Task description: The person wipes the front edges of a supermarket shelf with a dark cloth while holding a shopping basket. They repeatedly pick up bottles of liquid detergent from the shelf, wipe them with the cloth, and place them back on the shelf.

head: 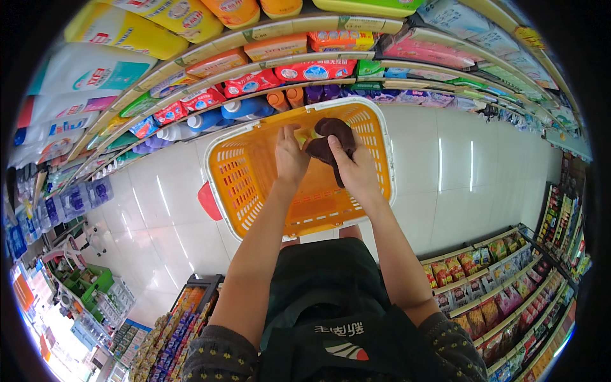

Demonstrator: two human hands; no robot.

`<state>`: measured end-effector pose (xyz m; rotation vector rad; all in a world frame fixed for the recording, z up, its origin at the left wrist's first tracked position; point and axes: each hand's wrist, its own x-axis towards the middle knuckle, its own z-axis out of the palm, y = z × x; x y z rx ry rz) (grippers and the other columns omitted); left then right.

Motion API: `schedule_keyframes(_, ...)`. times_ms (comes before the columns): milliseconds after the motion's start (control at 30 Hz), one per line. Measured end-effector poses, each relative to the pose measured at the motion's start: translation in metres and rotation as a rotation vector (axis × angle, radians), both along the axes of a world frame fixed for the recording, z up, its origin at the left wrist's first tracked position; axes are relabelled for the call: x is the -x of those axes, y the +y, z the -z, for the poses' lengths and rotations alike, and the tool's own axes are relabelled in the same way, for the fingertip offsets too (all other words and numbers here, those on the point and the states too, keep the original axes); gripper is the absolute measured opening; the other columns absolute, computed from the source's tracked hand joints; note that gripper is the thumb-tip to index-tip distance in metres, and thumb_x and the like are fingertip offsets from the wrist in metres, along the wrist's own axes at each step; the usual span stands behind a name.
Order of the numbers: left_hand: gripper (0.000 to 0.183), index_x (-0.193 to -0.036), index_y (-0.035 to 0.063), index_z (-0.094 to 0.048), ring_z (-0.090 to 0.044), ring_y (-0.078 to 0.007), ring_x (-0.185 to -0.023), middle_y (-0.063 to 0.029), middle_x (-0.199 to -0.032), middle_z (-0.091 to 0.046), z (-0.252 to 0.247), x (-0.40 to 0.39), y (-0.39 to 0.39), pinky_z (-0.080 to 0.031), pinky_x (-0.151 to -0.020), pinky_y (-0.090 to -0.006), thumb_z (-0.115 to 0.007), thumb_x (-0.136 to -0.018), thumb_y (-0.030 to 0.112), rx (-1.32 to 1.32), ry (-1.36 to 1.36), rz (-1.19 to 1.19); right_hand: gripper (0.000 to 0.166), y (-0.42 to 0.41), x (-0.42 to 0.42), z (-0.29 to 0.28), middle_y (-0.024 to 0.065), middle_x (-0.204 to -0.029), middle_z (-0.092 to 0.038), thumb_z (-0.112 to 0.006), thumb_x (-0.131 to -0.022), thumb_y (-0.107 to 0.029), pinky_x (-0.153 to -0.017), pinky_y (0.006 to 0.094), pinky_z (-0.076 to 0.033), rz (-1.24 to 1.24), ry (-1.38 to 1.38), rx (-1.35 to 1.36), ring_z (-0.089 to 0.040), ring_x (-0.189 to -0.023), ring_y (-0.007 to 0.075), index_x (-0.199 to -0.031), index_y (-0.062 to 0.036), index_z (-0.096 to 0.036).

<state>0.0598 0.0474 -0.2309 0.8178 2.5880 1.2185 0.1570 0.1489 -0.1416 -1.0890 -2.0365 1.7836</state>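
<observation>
My right hand (358, 174) grips a dark brown, soft-looking item (336, 136), perhaps cloth or a glove, with the thumb pressed on top. To its left, my left hand (292, 155) has its fingers extended and seems to hold nothing. Its thumb side lies close to the brown item's edge; contact between them cannot be made out. Both hands are over an orange plastic shopping basket (262, 143) with slotted sides and a white rim. A small yellow patch shows between the hands, too hidden to identify. Outside the basket's left end, a red part (209, 200) sticks out.
Ahead, curved-looking shelves (329, 55) carry detergent bottles (129, 33), soap packs and paper goods. Snack shelves (496, 286) stand behind at right, and a rack of packets (176, 329) behind at left. Pale floor tiles (429, 162) surround the basket. A green crate (95, 286) is far left.
</observation>
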Motion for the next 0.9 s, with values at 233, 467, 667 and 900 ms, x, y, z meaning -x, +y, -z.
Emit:
schedule_keyframes(233, 0.045, -0.107, 0.0000, -0.055, -0.058, -0.0403, -0.095, -0.0205, -0.103, -0.060, -0.083, 0.004, -0.002, -0.048, -0.080, -0.0424, -0.066, -0.064, -0.009, -0.053, 0.020, 0.048, 0.044, 0.004, 0.008, -0.060, 0.0204, -0.099, -0.066, -0.055, -0.093, -0.037, -0.079, 0.0371, -0.049, -0.009, 0.088, -0.017, -0.064, -0.094, 0.0325, -0.117, -0.0007, -0.056)
schedule_keyframes(467, 0.046, -0.109, 0.0008, -0.054, -0.059, -0.0413, -0.090, -0.0230, -0.096, -0.060, -0.214, 0.023, 0.023, -0.050, -0.078, -0.0435, -0.048, -0.066, -0.014, -0.298, 0.110, 0.173, 0.043, 0.029, 0.031, -0.167, 0.0175, -0.099, -0.066, -0.055, -0.094, -0.036, -0.080, 0.0330, -0.048, -0.024, 0.427, -0.112, -0.064, -0.091, 0.0266, -0.119, -0.0013, -0.055)
schedule_keyframes(667, 0.044, -0.112, -0.0031, -0.054, -0.065, -0.0307, -0.095, -0.0200, -0.099, -0.063, -0.351, 0.049, 0.045, -0.051, -0.085, -0.0360, -0.049, -0.069, -0.016, -0.412, 0.434, 0.223, 0.040, 0.048, 0.038, -0.305, 0.0113, -0.099, -0.066, -0.056, -0.094, -0.032, -0.079, 0.0294, -0.047, -0.026, 0.641, -0.147, -0.061, -0.087, 0.0169, -0.118, 0.0003, -0.055)
schedule_keyframes(900, 0.041, -0.112, -0.0025, -0.052, -0.056, -0.0410, -0.099, -0.0235, -0.110, -0.055, -0.470, 0.066, 0.081, -0.048, -0.084, -0.0434, -0.052, -0.072, -0.011, -0.588, 0.801, 0.130, 0.037, 0.073, 0.043, -0.389, 0.0121, -0.099, -0.065, -0.056, -0.094, -0.031, -0.081, 0.0302, -0.046, 0.016, 0.927, -0.376, -0.060, -0.090, 0.0184, -0.115, -0.0005, -0.056)
